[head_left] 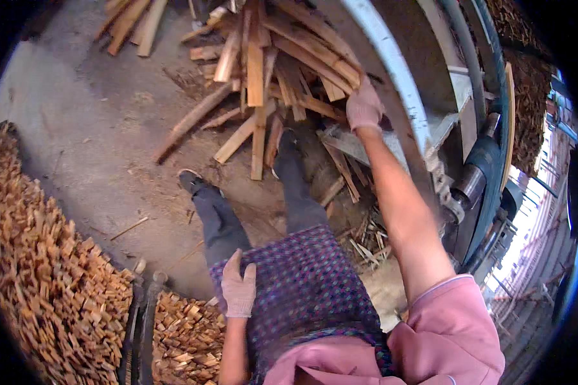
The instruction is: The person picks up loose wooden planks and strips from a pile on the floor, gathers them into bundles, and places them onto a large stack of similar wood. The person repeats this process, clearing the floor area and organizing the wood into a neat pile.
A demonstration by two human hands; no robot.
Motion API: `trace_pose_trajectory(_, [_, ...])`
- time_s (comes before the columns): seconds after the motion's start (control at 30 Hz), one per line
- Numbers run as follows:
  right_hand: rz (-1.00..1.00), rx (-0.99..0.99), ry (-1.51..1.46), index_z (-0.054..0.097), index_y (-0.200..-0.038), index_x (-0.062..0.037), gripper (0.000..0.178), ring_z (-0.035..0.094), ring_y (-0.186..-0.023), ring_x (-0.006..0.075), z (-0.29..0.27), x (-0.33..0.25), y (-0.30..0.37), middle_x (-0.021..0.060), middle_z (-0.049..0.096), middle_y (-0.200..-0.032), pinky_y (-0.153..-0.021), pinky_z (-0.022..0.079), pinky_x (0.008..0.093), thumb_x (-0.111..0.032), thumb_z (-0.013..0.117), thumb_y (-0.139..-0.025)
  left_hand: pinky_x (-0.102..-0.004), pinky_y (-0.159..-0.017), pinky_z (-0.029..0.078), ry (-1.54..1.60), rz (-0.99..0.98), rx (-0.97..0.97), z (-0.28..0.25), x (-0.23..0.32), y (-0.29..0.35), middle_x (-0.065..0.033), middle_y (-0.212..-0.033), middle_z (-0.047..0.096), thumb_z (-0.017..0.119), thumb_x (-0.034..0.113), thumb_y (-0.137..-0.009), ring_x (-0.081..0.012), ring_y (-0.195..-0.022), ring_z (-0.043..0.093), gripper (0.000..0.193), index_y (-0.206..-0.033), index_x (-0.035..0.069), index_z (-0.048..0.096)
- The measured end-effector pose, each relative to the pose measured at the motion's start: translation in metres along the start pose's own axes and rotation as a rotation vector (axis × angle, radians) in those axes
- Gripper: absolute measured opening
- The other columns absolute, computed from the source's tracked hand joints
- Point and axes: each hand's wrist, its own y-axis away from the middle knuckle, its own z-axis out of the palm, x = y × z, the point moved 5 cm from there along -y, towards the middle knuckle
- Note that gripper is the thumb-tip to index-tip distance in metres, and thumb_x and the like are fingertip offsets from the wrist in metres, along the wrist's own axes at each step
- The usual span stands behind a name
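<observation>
My right hand (365, 106), in a pale pinkish work glove, reaches far out and closes on the end of a long rough wooden slat (321, 54). That slat lies on top of a loose pile of wooden strips (255, 70), beside a machine's light-blue curved frame. My left hand (239, 286), gloved alike, hovers in front of my dark checked apron (302, 269). Its fingers are apart and hold nothing. The fingertips of my right hand are partly hidden against the wood.
A saw-like machine with a roller (472, 186) stands close on the right. Large stacks of short cut sticks (51, 269) rise at the left, with a dark metal post (149, 321) between them. More slats (131, 25) lie at the upper left on the dusty concrete floor (96, 122).
</observation>
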Motion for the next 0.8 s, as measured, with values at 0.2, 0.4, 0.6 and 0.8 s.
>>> trace_pose_trajectory(0.2, [-0.192, 0.414, 0.601, 0.056, -0.142, -0.0091, 0.048, 0.066, -0.114, 0.0429, 0.040, 0.019, -0.080, 0.0243, 0.067, -0.125, -0.097, 0.054, 0.0504, -0.019, 0.061, -0.095, -0.0455, -0.111, 0.045, 0.033, -0.025, -0.209, 0.029, -0.025, -0.056, -0.0225, -0.135, 0.065, 0.070, 0.022, -0.094, -0.0386, -0.128, 0.060, 0.054, -0.142, 0.001, 0.059])
trace_pose_trajectory(0.4, [-0.245, 0.313, 0.801, 0.071, -0.112, -0.0095, 0.029, 0.074, -0.097, 0.0375, 0.041, 0.046, -0.116, 0.0153, 0.075, -0.103, -0.080, 0.058, 0.0495, -0.031, 0.066, -0.093, -0.0436, -0.110, 0.046, 0.079, -0.125, -0.192, 0.032, -0.062, -0.068, -0.0232, -0.130, 0.068, 0.069, 0.022, -0.094, -0.0384, -0.124, 0.063, 0.047, -0.135, -0.002, 0.064])
trace_pose_trajectory(0.6, [-0.243, 0.433, 0.253, 0.071, -0.125, -0.0051, 0.036, 0.070, -0.102, 0.0446, 0.041, 0.025, -0.028, 0.0224, 0.074, -0.105, -0.090, 0.055, 0.0522, -0.030, 0.055, -0.104, -0.0431, -0.110, 0.046, 0.212, -0.149, -0.258, 0.038, -0.033, -0.108, -0.0236, -0.133, 0.066, 0.068, 0.022, -0.096, -0.0386, -0.126, 0.062, 0.051, -0.139, -0.003, 0.061])
trace_pose_trajectory(0.8, [-0.755, 0.015, 0.136, 0.069, -0.109, -0.0012, 0.023, 0.071, -0.087, 0.0379, 0.130, -0.041, 0.135, 0.0184, 0.072, -0.101, -0.078, 0.058, 0.0481, -0.019, 0.060, -0.097, -0.0387, -0.115, 0.043, 0.504, -0.048, -0.274, 0.034, 0.053, -0.209, -0.0230, -0.149, 0.057, 0.063, 0.023, -0.100, -0.0308, -0.138, 0.056, 0.062, -0.150, -0.008, 0.047])
